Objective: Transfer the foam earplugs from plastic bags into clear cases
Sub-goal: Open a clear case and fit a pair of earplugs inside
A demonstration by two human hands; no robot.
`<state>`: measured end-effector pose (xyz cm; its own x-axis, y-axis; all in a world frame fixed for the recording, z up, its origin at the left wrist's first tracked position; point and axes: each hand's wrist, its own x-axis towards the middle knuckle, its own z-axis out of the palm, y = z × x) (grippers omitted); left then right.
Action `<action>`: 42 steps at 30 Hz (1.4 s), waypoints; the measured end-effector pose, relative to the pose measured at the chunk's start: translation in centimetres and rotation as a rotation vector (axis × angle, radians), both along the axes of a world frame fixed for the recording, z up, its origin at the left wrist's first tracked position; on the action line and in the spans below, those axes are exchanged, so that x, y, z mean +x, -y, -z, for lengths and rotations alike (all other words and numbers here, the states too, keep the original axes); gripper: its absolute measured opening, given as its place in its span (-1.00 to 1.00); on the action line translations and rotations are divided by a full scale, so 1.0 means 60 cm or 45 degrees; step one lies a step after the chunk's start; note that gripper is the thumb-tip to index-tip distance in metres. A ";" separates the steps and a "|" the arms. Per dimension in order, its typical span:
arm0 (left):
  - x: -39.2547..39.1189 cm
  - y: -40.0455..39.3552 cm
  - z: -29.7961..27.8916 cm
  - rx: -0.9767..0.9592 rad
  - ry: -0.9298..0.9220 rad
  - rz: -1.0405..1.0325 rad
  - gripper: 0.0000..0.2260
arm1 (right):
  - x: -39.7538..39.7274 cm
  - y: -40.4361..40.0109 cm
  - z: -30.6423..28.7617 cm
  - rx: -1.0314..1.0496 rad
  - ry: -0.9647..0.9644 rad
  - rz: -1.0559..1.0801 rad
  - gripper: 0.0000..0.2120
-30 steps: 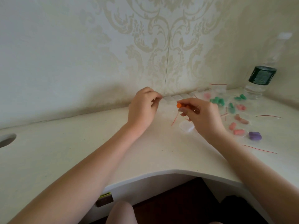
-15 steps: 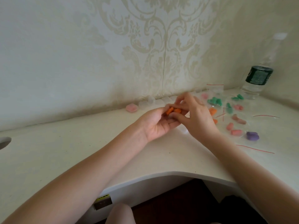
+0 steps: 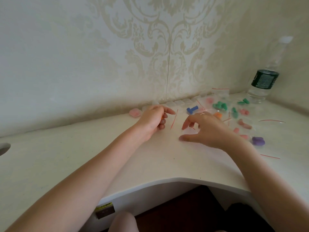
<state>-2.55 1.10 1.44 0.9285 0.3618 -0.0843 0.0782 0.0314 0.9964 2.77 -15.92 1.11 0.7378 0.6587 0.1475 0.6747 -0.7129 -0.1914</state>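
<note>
- Both hands have split apart since half a second ago, when they met mid-table over orange earplugs; left hand (image 3: 153,119) now sits toward the back edge of the table (image 3: 83,156), right hand (image 3: 203,129) drops toward the table surface.
- Left hand: fingers curled in, index out, a sliver of orange earplug (image 3: 162,116) showing inside the curl, so it likely holds the plugs just taken out of a bag. How many, cannot tell.
- Right hand: fingers spread and relaxed, thumb tip touching the table, holding nothing visible. Probably reaching for a clear case; a faint clear shape under its fingers is too blurred to call.
- Empty bag with red strip (image 3: 173,119) lies flat between the two hands, strip running front to back, slightly tilted.
- Meaning for the task: one bag looks emptied, plugs in hand, casing step not yet done.
- Clear cases (image 3: 179,103) line the back edge against the wall; one pink-filled case (image 3: 134,113) at the row's left end.
- Blue earplugs (image 3: 192,109) lie flat near the back edge, long axis roughly left-right, tilted up to the right.
- Right side of the table: bagged green earplugs (image 3: 219,105), pink earplugs (image 3: 244,124), purple earplugs (image 3: 258,140), mixed directions.
- Water bottle (image 3: 264,81) stands in the back right corner.
</note>
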 end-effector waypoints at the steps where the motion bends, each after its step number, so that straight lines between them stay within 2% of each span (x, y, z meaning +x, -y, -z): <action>1: -0.001 0.000 0.000 0.037 -0.024 0.038 -0.64 | 0.001 0.000 0.002 0.059 -0.051 -0.020 -0.65; 3: -0.006 0.001 -0.002 0.074 -0.062 0.115 -0.67 | 0.000 0.001 0.002 0.226 -0.097 -0.082 -0.72; 5: -0.007 0.002 -0.004 0.074 -0.083 0.157 -0.71 | -0.005 -0.001 -0.003 0.515 -0.113 -0.140 -0.74; 7: -0.007 0.002 -0.005 0.045 -0.094 0.188 -0.72 | -0.013 -0.006 -0.009 0.824 -0.215 -0.186 -0.68; 9: -0.008 0.001 -0.005 -0.034 -0.108 0.268 -0.71 | -0.020 -0.012 -0.012 0.987 -0.315 -0.232 -0.61; 13: -0.009 -0.001 -0.004 -0.242 -0.077 0.453 -0.70 | -0.025 -0.018 -0.010 1.005 -0.357 -0.258 -0.53; 15: -0.009 -0.005 -0.003 -0.214 -0.028 0.493 -0.79 | -0.025 -0.018 -0.012 0.995 -0.353 -0.248 -0.56; 17: -0.010 -0.009 0.000 -0.142 0.007 0.530 -0.79 | -0.024 -0.018 -0.012 0.966 -0.342 -0.238 -0.62; 19: -0.010 -0.008 0.007 -0.113 0.015 0.521 -0.78 | -0.023 -0.019 -0.011 0.973 -0.340 -0.214 -0.63; 23: -0.006 0.000 0.012 -0.357 0.033 0.440 -0.77 | -0.020 -0.020 -0.008 1.039 -0.318 -0.150 -0.66; 29: -0.006 0.014 0.013 -0.564 0.046 0.365 -0.80 | -0.016 -0.032 -0.002 0.978 -0.180 -0.059 -0.63; 33: -0.006 0.021 0.010 -0.679 0.031 0.295 -0.79 | -0.015 -0.036 0.003 0.986 -0.183 -0.075 -0.65; 36: -0.004 0.015 0.010 -0.574 0.010 0.315 -0.77 | -0.019 -0.035 0.005 0.988 -0.182 -0.150 -0.74; 38: -0.003 0.013 0.012 -0.329 0.004 0.327 -0.73 | -0.024 -0.034 0.008 0.929 -0.155 -0.232 -0.82; 42: -0.001 0.014 0.020 0.092 0.059 0.343 -0.69 | -0.028 -0.032 0.008 0.853 -0.177 -0.298 -0.81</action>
